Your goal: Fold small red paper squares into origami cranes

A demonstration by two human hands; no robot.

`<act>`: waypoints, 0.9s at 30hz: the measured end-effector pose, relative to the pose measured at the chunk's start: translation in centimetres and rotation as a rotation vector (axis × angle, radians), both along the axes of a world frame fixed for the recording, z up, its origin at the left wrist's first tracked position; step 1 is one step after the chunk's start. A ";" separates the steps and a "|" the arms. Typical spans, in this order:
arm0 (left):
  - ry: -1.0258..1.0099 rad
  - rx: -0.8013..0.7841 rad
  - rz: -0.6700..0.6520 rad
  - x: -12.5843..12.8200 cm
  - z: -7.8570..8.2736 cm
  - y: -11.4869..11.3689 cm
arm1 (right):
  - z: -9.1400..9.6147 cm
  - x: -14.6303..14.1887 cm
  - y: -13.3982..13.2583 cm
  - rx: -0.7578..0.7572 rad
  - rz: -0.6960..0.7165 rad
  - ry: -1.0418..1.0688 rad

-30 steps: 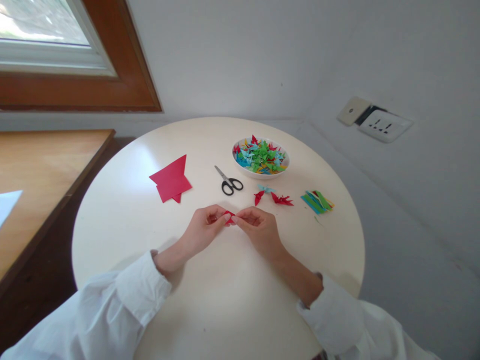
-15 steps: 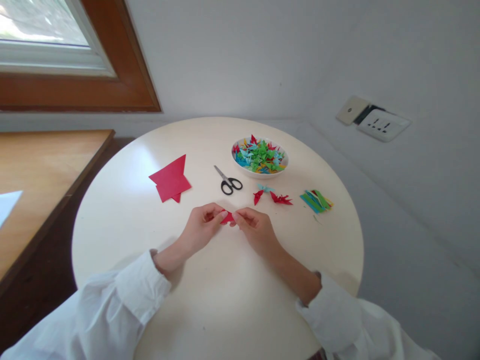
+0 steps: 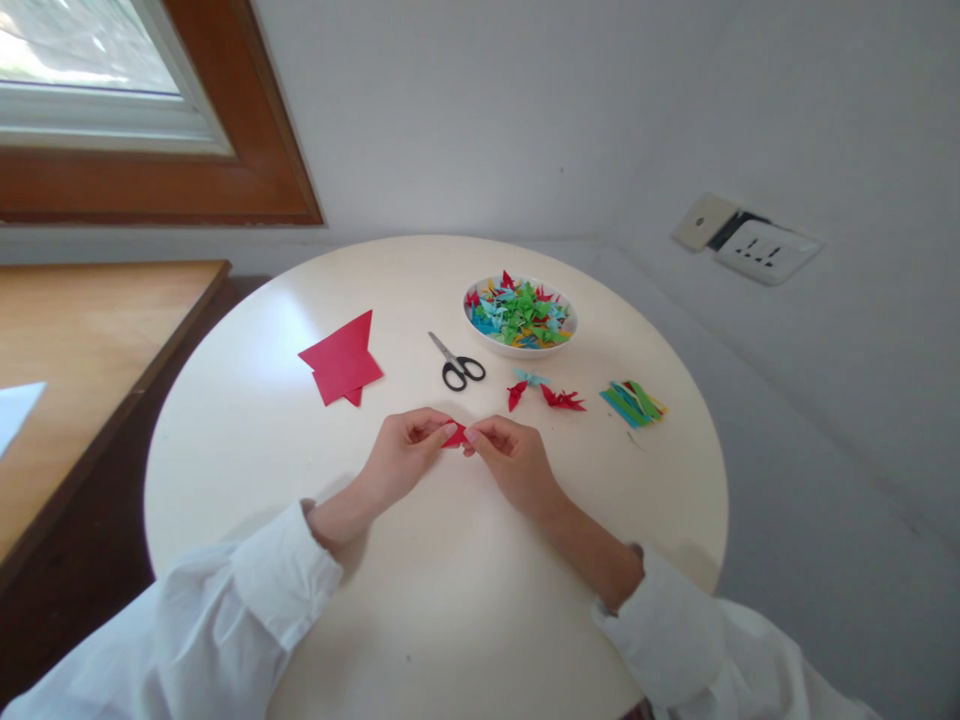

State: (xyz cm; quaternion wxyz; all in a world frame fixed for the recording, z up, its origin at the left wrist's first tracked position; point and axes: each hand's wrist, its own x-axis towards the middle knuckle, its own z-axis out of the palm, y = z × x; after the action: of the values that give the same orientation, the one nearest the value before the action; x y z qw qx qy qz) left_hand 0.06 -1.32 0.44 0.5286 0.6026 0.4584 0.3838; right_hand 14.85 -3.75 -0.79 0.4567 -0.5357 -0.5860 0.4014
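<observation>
My left hand (image 3: 405,455) and my right hand (image 3: 514,460) meet above the middle of a round cream table (image 3: 247,440). Both pinch a small folded piece of red paper (image 3: 454,436) between their fingertips. The paper is mostly hidden by my fingers. Just beyond my hands lie two small red folded figures (image 3: 551,397) and a tiny light blue one (image 3: 531,377). Black-handled scissors (image 3: 457,364) lie closed further back.
A white bowl (image 3: 520,348) heaped with several small coloured folded figures stands at the back. Red paper sheets (image 3: 341,362) lie at the left, coloured paper strips (image 3: 634,402) at the right. A wooden desk (image 3: 82,340) borders the left; wall sockets (image 3: 765,250) sit at the right.
My fingers have shifted slightly on the small red paper, turning it a little between both hands. Nothing else on the table has moved.
</observation>
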 end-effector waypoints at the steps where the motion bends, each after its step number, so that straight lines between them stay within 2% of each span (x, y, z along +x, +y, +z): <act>1: 0.002 -0.001 0.007 0.0 0.0 0.0 | 0.0 0.0 0.0 0.000 0.000 0.004; 12: -0.048 -0.041 0.016 -0.1 -0.3 0.0 | 0.2 0.1 0.1 -0.063 0.060 -0.033; 21: -0.009 -0.083 -0.004 0.0 0.1 0.2 | 0.2 0.2 0.0 0.005 -0.028 0.021; 27: 0.018 -0.050 -0.036 -0.2 -0.4 0.1 | 0.0 0.2 0.2 0.023 0.013 0.024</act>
State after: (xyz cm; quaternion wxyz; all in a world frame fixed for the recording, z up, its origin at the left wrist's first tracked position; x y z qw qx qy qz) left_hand -0.13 -1.21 0.07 0.5463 0.6005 0.4618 0.3574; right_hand 15.04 -3.56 -0.77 0.4671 -0.5216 -0.5886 0.4041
